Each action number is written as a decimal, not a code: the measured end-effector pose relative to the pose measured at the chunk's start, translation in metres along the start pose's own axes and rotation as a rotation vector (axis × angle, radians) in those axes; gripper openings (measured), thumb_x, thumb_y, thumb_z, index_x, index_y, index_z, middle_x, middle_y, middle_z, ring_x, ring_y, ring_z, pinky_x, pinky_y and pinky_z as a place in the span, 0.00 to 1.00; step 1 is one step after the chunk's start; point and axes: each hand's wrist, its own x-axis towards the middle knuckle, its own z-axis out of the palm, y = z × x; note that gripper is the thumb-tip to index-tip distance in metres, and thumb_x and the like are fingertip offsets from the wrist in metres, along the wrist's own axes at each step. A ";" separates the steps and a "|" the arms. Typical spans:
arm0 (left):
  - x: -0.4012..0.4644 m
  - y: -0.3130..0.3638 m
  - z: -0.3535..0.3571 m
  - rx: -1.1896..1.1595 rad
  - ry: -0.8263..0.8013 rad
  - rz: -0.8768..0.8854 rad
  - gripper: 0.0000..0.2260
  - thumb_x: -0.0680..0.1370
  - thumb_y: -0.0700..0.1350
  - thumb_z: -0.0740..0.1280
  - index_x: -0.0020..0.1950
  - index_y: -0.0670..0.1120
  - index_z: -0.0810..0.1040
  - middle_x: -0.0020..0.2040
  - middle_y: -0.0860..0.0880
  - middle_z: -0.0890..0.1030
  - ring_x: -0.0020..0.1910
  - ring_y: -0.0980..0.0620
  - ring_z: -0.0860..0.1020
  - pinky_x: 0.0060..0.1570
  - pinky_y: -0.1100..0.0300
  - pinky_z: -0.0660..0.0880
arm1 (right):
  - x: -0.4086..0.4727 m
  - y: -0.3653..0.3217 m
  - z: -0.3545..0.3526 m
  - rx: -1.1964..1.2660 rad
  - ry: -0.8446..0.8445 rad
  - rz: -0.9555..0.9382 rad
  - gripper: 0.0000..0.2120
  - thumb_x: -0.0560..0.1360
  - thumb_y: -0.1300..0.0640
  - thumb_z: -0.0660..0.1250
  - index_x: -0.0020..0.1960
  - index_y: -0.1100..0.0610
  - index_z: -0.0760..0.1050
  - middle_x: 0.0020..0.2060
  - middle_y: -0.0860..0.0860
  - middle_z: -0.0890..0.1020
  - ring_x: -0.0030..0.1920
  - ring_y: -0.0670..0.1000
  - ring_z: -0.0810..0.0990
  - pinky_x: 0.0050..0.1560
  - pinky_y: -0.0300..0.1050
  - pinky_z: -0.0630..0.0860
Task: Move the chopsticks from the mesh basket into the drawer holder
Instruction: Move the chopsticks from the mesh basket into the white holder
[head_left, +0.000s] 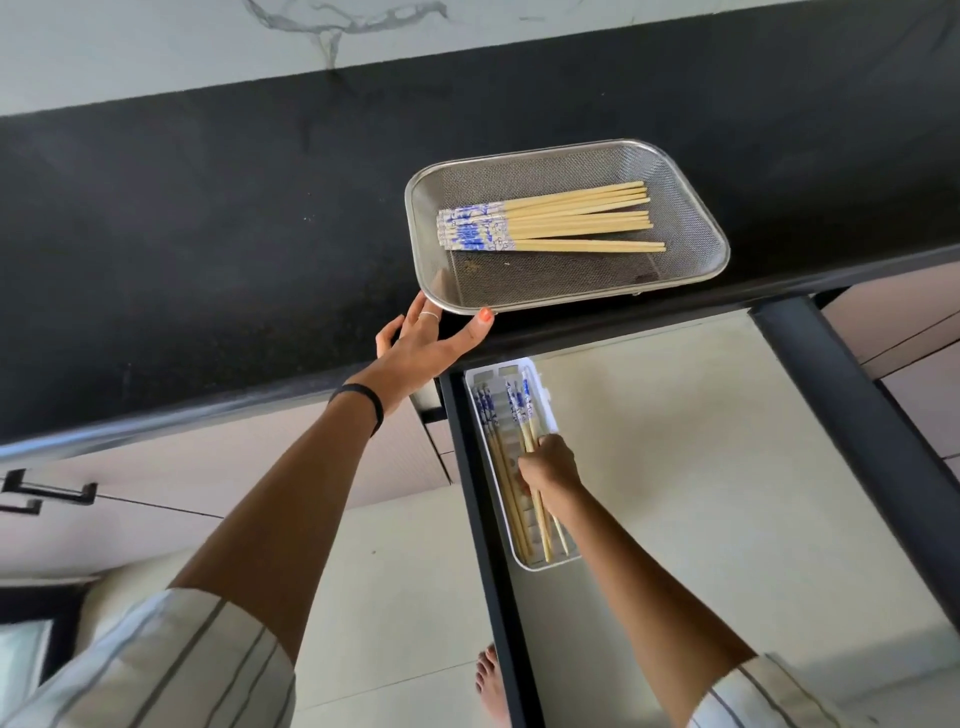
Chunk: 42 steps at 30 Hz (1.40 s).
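Observation:
A steel mesh basket sits on the black counter near its front edge. Several bamboo chopsticks with blue-and-white tops lie in it, tops to the left. My left hand holds the basket's near left corner, thumb on the rim and fingers reaching under it. Below, an open drawer contains a white holder at its left side, with several chopsticks lying in it. My right hand grips a few chopsticks over the holder, their patterned tops pointing away from me.
The drawer's dark frame juts out to the right and its left rail runs toward me. Closed cabinet fronts with black handles are at the left. My bare foot stands on the pale tile floor beside the drawer.

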 end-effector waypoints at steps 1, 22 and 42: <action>0.000 0.000 0.000 -0.002 0.003 -0.002 0.35 0.67 0.73 0.50 0.72 0.61 0.53 0.75 0.58 0.52 0.71 0.63 0.46 0.65 0.62 0.37 | 0.001 0.001 0.002 -0.061 0.009 -0.022 0.10 0.70 0.69 0.62 0.50 0.65 0.75 0.53 0.64 0.81 0.49 0.63 0.83 0.46 0.52 0.81; 0.000 0.000 0.000 -0.009 -0.006 -0.002 0.37 0.66 0.75 0.50 0.72 0.62 0.52 0.75 0.59 0.51 0.70 0.64 0.45 0.66 0.60 0.36 | -0.008 0.015 0.012 -0.281 0.142 -0.316 0.21 0.69 0.74 0.55 0.59 0.65 0.74 0.56 0.60 0.79 0.59 0.59 0.77 0.61 0.50 0.74; 0.003 -0.002 0.002 0.003 0.021 -0.018 0.39 0.62 0.78 0.48 0.71 0.66 0.52 0.75 0.61 0.51 0.66 0.69 0.45 0.63 0.63 0.36 | -0.013 0.025 0.010 -0.289 0.001 -0.345 0.29 0.68 0.75 0.57 0.68 0.64 0.67 0.62 0.60 0.74 0.66 0.57 0.71 0.69 0.49 0.68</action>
